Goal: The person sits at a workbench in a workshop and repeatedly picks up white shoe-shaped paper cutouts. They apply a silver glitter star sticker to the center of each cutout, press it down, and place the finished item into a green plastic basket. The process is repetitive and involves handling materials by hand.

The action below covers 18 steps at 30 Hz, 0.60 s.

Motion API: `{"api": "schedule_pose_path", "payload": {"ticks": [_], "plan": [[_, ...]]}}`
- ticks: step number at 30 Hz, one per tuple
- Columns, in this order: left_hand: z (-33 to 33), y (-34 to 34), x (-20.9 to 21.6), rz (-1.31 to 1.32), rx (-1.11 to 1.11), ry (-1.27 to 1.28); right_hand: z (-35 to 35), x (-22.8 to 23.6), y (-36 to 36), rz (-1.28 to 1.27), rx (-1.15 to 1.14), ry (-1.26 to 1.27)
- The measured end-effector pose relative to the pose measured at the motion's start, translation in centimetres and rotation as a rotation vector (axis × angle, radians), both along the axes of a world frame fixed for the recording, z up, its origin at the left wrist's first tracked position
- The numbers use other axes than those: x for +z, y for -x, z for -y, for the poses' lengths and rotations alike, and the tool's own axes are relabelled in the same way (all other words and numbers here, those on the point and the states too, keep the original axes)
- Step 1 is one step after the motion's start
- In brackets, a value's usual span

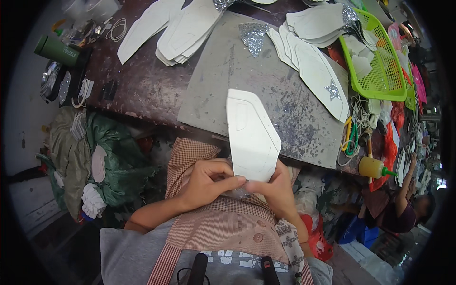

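Note:
A white shoe-upper piece [253, 137] stands up in front of me, its far end reaching over the table's near edge. My right hand [276, 190] grips its lower right corner, with the thumb across the bottom edge. At the lower left corner my left hand [213, 181] is closed, thumb and curled fingers pinching the bottom edge. The two thumbs nearly meet there. A small greyish bit shows under them, too hidden to name. Ahead on the grey board [204, 95] lies a silver glitter piece [254, 38]. To its right is a fanned stack of white upper pieces [313, 71], the top one bearing a glitter star.
More white pieces [187, 31] lie at the back left. A green basket [401, 88] stands at the right, near yellow-and-green-handled scissors [349, 135] and a yellow glue bottle [370, 167]. A green flask [57, 51] is far left. Another person [401, 209] works at right.

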<state>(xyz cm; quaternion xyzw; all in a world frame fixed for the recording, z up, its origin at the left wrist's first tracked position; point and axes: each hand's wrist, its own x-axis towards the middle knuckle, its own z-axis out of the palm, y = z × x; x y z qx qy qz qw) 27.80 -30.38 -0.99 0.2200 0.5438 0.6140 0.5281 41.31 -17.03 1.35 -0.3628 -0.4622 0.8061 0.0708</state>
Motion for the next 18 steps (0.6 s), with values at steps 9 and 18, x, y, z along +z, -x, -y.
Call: {"api": "schedule_pose_path", "payload": {"ticks": [9,18], "plan": [[-0.2,0.2,-0.7,-0.205,-0.083,-0.053,2.1,-1.8,1.2,-0.038,-0.305,0.005],[-0.2,-0.2,0.6,-0.148,-0.033,0.064,0.9,0.0,1.3,-0.053,-0.184,-0.12]]}}
